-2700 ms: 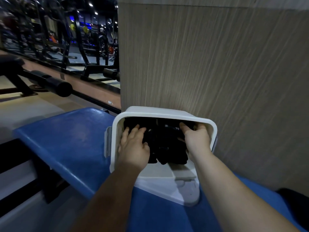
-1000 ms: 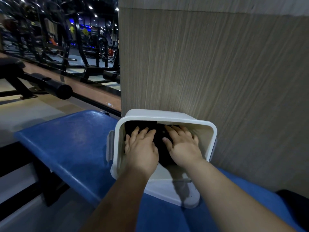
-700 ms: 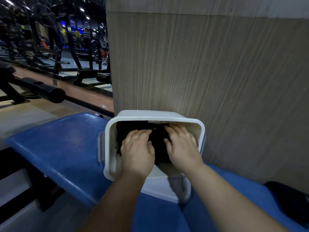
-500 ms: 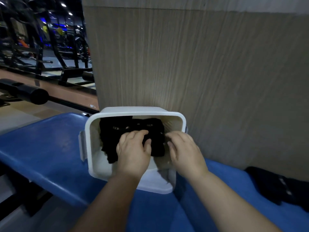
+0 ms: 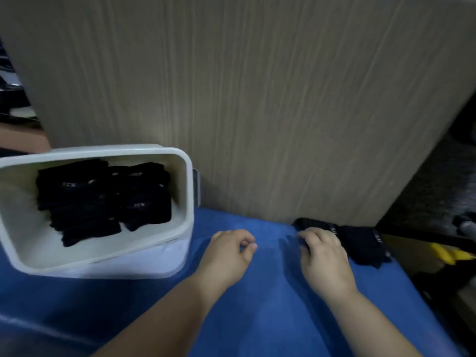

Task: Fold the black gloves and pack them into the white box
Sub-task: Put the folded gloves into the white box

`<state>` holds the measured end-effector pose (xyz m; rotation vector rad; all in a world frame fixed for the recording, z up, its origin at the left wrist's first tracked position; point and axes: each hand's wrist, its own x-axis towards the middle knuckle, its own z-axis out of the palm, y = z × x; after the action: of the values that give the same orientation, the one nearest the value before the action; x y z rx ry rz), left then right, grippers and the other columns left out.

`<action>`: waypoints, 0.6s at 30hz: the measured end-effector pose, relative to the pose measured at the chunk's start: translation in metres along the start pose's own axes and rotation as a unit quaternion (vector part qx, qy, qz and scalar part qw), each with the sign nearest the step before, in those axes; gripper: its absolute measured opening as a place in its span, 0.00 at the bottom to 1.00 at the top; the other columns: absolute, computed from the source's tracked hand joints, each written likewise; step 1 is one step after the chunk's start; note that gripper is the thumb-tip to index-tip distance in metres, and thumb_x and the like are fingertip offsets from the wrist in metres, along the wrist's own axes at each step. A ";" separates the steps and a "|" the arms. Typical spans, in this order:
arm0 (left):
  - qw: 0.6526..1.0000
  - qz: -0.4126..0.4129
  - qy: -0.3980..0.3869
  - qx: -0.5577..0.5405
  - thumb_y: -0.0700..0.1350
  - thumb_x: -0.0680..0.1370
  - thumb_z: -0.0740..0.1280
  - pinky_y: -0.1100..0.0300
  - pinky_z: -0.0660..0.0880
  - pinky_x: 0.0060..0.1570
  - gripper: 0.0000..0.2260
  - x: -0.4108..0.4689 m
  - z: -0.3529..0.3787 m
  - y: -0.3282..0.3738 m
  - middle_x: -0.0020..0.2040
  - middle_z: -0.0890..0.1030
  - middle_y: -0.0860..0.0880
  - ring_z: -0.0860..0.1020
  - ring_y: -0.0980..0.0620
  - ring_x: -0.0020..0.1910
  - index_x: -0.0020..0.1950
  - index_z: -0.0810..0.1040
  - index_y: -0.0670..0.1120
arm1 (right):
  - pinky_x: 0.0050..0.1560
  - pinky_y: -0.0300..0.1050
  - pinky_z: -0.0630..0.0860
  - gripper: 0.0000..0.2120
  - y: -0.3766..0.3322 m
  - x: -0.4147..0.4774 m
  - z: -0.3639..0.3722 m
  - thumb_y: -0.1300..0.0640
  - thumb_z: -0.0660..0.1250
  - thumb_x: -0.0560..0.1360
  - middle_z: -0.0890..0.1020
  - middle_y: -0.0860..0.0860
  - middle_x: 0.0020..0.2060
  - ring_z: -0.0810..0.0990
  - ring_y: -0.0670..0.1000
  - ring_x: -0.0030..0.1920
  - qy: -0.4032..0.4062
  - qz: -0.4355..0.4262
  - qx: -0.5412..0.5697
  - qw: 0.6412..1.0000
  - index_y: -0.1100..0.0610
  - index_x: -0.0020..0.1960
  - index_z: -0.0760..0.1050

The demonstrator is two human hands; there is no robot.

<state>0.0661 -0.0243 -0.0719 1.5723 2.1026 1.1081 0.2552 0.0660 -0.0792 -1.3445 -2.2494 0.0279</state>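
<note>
1. Panelling (image 5: 257, 99) of pale wood grain stands upright behind everything and fills most of the view.
2. Blue padded bench (image 5: 257, 318) runs across the foreground, and its far edge meets the panelling.
3. White box (image 5: 187, 202) sits on the bench at the left. It is tipped so that its open mouth faces the viewer, and its back is close to the panelling. It has rounded corners and a thick rim.
4. Folded black gloves (image 5: 103, 199) lie inside the box in two stacks side by side. The left stack reaches lower than the right. The fabric is matte black, and short bands carry small pale lettering, too blurred to read.
5. Loose black gloves (image 5: 360, 240) lie in a flat heap on the bench at the far right, near the foot of the panelling and well apart from the box. They show the same pale marks.
6. Right hand (image 5: 324, 256) is palm down, with its fingertips at the near left edge of the loose heap. The blur hides whether it has any hold of the fabric.
7. Left hand (image 5: 229, 256) hovers over bare blue padding between the box and the right hand. Its fingers are loosely curled, its thumb is near the forefinger, and it holds nothing.
</note>
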 end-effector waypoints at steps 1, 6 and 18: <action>1.000 -0.008 -0.024 -0.013 0.50 0.79 0.64 0.67 0.68 0.54 0.08 0.001 0.012 0.005 0.48 0.79 0.58 0.73 0.57 0.57 0.56 0.79 0.52 | 0.67 0.52 0.66 0.15 0.010 -0.001 -0.002 0.60 0.64 0.76 0.76 0.51 0.63 0.69 0.54 0.67 0.011 0.013 -0.013 1.000 0.55 0.62 0.77; 0.994 -0.032 -0.093 -0.047 0.48 0.80 0.62 0.64 0.72 0.58 0.11 0.013 0.058 0.035 0.57 0.80 0.54 0.76 0.56 0.58 0.61 0.77 0.50 | 0.75 0.49 0.52 0.21 0.038 0.000 -0.003 0.56 0.55 0.81 0.60 0.53 0.75 0.52 0.54 0.76 -0.063 0.093 -0.029 0.993 0.52 0.74 0.62; 0.982 -0.117 -0.137 -0.058 0.47 0.82 0.58 0.61 0.68 0.60 0.17 0.056 0.094 0.076 0.66 0.75 0.45 0.74 0.49 0.61 0.69 0.70 0.44 | 0.67 0.51 0.58 0.22 0.039 0.005 -0.006 0.56 0.54 0.79 0.66 0.47 0.71 0.66 0.52 0.68 -0.120 0.098 0.021 0.988 0.43 0.71 0.63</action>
<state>0.1577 0.0729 -0.0678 1.2998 1.9414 0.8634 0.2882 0.0881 -0.0823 -1.6082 -2.2841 0.3209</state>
